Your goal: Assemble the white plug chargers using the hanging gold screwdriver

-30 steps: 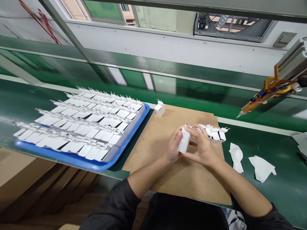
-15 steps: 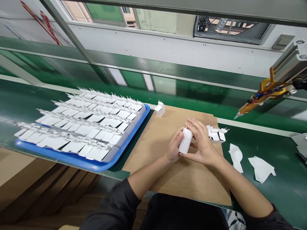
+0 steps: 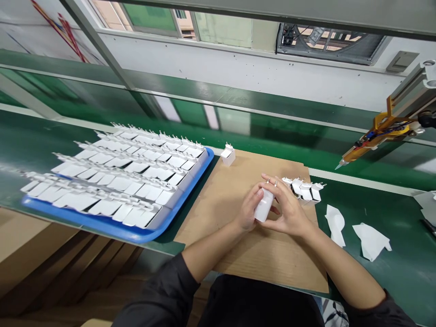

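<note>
A white plug adapter with two metal pins at its far end is held over the cardboard sheet. My left hand grips its left side, the thumb lying along it. My right hand closes on it from the right, fingers over the pin end and thumb under the near end. Just beyond my right hand stand several white plug adapters with raised pin covers, partly hidden by the fingers. One more adapter stands alone at the sheet's far left corner.
To the left, a blue tray carries rows of similar white adapters. Two torn white paper pieces lie on the green bench at the right. A yellow dispenser with a pointed nozzle hangs above the right side.
The adapter has turned in my hands, so its two pins now show at the far end. My right fingers have shifted slightly, uncovering more of the adapters behind them.
</note>
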The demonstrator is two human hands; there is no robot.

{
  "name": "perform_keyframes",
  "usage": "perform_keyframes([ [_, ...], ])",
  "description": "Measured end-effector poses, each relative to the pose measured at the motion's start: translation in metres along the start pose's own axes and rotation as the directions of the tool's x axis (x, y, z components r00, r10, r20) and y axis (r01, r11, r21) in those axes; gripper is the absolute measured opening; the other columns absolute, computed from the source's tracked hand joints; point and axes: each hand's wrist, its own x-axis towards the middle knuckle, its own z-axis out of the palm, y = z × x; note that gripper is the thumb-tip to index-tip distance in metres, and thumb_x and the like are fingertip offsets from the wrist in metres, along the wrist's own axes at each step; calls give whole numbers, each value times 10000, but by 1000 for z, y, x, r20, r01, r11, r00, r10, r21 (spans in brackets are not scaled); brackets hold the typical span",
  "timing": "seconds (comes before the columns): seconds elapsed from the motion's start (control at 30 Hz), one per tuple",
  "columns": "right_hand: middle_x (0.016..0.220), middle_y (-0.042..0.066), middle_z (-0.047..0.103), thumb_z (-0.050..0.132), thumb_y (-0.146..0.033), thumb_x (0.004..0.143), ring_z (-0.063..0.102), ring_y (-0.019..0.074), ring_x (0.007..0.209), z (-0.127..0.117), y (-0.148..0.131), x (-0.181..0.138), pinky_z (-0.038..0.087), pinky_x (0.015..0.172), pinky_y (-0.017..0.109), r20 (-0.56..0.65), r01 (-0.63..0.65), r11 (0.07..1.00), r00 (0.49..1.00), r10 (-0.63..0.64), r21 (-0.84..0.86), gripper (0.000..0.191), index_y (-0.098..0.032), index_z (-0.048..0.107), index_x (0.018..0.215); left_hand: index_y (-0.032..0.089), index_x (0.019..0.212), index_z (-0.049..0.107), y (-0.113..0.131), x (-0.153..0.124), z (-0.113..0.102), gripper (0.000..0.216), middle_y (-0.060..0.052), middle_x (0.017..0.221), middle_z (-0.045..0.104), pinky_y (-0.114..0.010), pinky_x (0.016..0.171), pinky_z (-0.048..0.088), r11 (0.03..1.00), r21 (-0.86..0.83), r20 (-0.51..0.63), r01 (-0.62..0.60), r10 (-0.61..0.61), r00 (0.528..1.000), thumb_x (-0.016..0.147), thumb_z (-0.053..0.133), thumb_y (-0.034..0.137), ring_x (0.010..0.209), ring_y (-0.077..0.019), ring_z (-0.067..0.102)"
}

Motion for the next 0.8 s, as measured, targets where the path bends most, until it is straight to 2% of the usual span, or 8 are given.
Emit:
perform_keyframes([
  [0.17,1365,188,667,739,-322,846,660,315,1277,4,1,-3,554,1056,525,-79,50,997,995,-54,-55,716,-225,423,1481,176,1044,692,-2,1,-2,494,-54,898,664,-273,558,567,999,36,33,11,-13,999,844,714,627,800,-209,648],
  [0.37,1333,180,700,739,-336,843,703,315,1196,7,4,-5,555,1059,539,-123,88,988,987,-104,-128,752,-205,423,1513,191,1003,670,-3,2,-3,457,-39,908,654,-276,573,591,999,39,45,17,-19,999,835,726,612,735,-171,639],
  [0.5,1300,181,719,742,-350,841,727,316,1141,8,6,-7,527,1089,583,-133,98,982,984,-120,-161,768,-188,425,1521,191,1010,661,-2,2,-3,456,-33,901,648,-285,570,590,998,50,45,29,-31,999,840,720,610,698,-161,631],
  [0.7,1282,156,730,722,-368,854,718,307,1157,6,5,-5,488,1133,581,-117,101,985,986,-118,-142,773,-192,402,1534,196,1049,655,-5,2,-3,490,-52,900,642,-282,536,562,999,35,53,10,-12,999,851,691,643,739,-191,634],
  [0.8,1273,158,723,716,-360,851,701,313,1172,7,3,-4,508,1110,573,-105,81,986,990,-97,-149,767,-194,389,1525,215,1112,640,-4,1,-3,542,-52,954,633,-286,559,561,999,-9,67,40,-39,997,792,750,639,763,-191,631],
])
